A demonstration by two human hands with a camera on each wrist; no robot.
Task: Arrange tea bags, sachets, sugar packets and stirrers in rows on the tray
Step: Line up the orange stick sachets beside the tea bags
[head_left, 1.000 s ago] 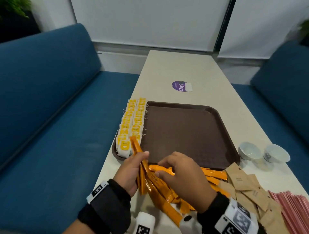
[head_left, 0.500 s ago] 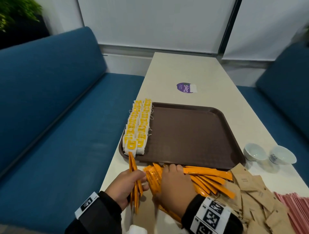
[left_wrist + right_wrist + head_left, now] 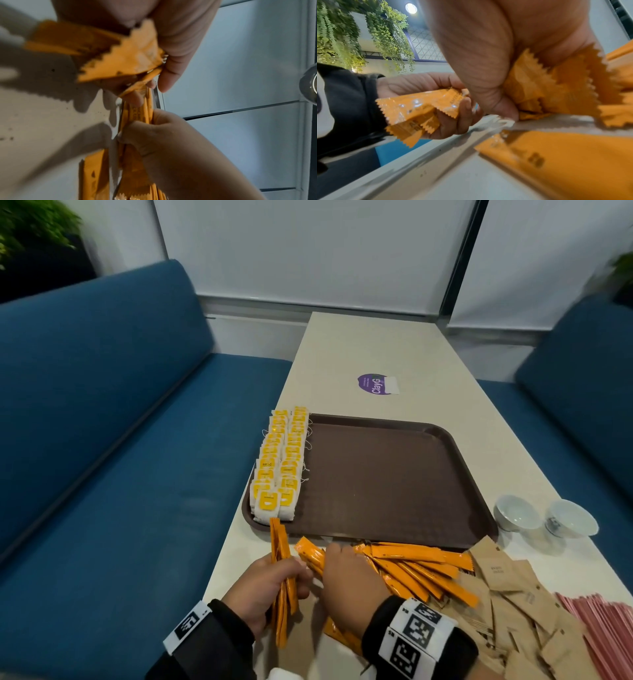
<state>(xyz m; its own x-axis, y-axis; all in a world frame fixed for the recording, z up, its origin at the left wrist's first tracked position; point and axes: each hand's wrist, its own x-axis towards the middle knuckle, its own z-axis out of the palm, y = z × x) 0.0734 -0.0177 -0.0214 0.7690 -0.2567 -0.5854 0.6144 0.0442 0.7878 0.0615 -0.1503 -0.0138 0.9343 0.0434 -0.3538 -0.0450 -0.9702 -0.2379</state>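
Left hand: left hand (image 3: 265,587) is holding a small bunch of long orange sachets (image 3: 281,580) standing up, with fingers curled tight around them
Right hand: right hand (image 3: 349,583) is lying on the pile of loose orange sachets (image 3: 418,568), and its fingers are pinching a few of them by their zigzag ends
Sachet pile: loose sachets are lying spread out on the white table (image 3: 370,350), just in front of the tray's near edge
Tray: dark brown plastic tray (image 3: 394,474) is sitting flat on the table
Tea bags: white tea bags with yellow tags (image 3: 281,463) are lying in two neat rows along the tray's left side
Sugar packets: flat brown paper packets (image 3: 513,604) are lying in a heap on the table, to the right of the orange pile
Stirrers: thin pink stirrers (image 3: 606,621) are lying at the far right, beside the brown packets
Cups: two small white cups (image 3: 544,517) are standing by the tray's right corner
Seats: blue sofas (image 3: 102,422) are sitting on both sides of the table
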